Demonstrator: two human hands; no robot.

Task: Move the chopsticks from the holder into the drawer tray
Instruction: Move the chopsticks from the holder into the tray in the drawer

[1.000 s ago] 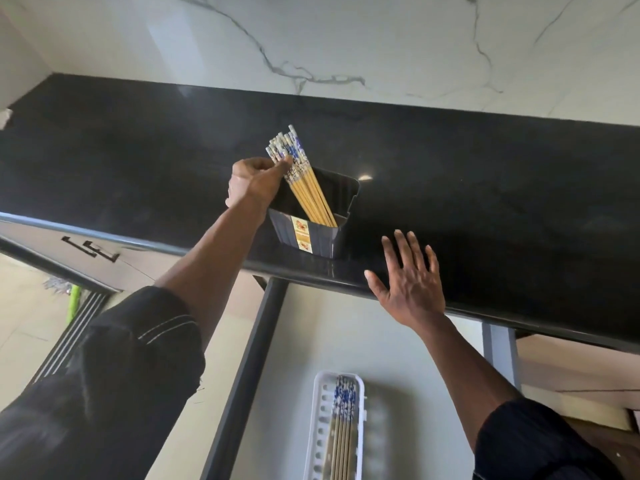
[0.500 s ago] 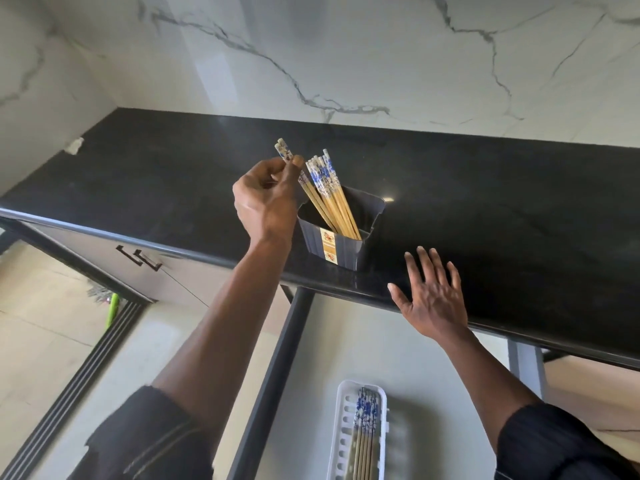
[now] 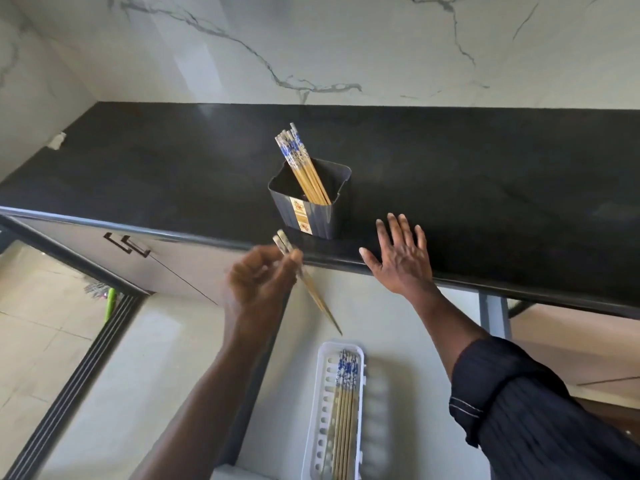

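Note:
A dark square holder stands near the front edge of the black counter, with several wooden chopsticks with blue-white tops leaning in it. My left hand is below the counter edge, above the open drawer, shut on a pair of chopsticks that point down to the right toward the tray. The white slotted tray lies in the drawer and holds several chopsticks. My right hand rests flat on the counter edge to the right of the holder, fingers spread.
The open drawer has a pale floor and a dark left wall. A shut drawer front with dark handles is at left. A marble wall rises behind the counter. Tiled floor and a green-handled thing lie at the far left.
My left hand has pulled a pair of chopsticks out of the holder and brought them down over the drawer. My right hand stays on the counter edge.

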